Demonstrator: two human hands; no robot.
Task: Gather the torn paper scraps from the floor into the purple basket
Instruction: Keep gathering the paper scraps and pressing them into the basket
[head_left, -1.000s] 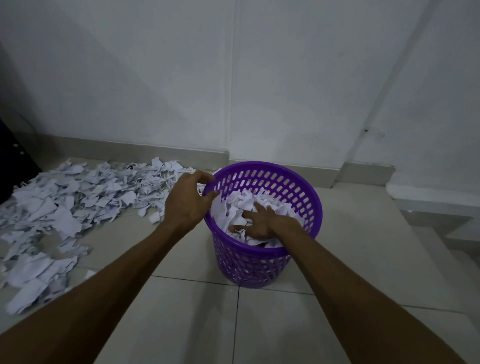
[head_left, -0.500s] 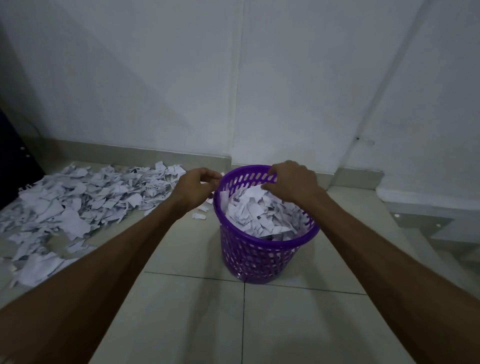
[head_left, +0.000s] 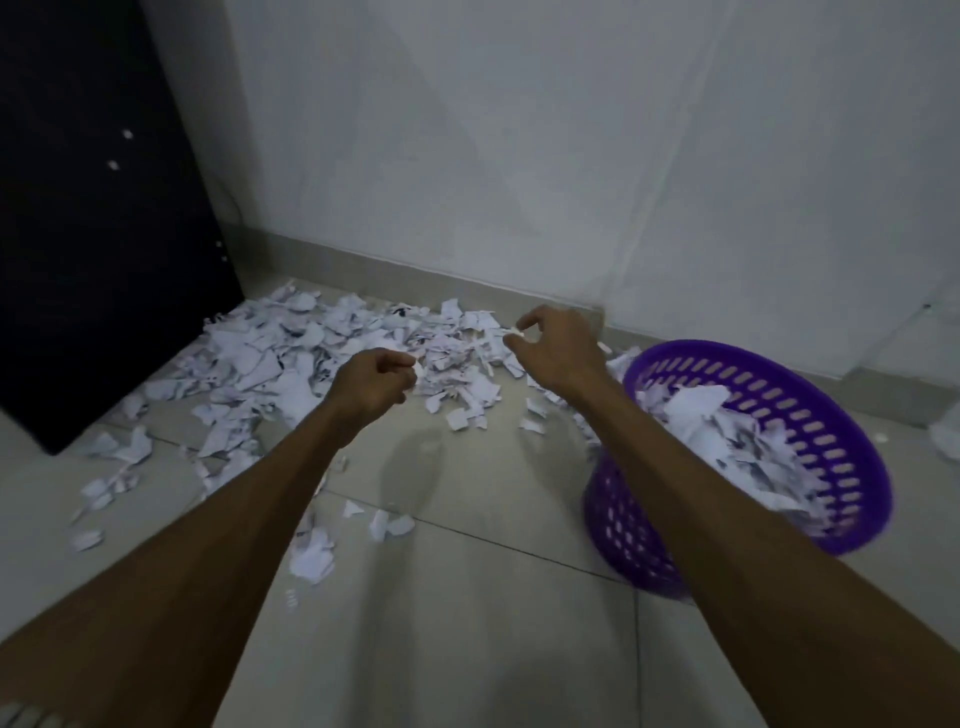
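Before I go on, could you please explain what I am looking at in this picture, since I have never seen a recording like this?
There is no machine here: a person wears a wide-angle camera on the head, looking forward and down, so you see their two bare arms reaching out. The left hand and the right hand are held above a tiled floor, fingers curled; each may pinch a small white bit, but that is too small to be sure. A big spread of torn paper scraps lies on the floor toward the wall. To the right stands a purple basket with holes in its side, already well filled with scraps. A dark cabinet stands at the left. The job is moving the scraps into the basket.
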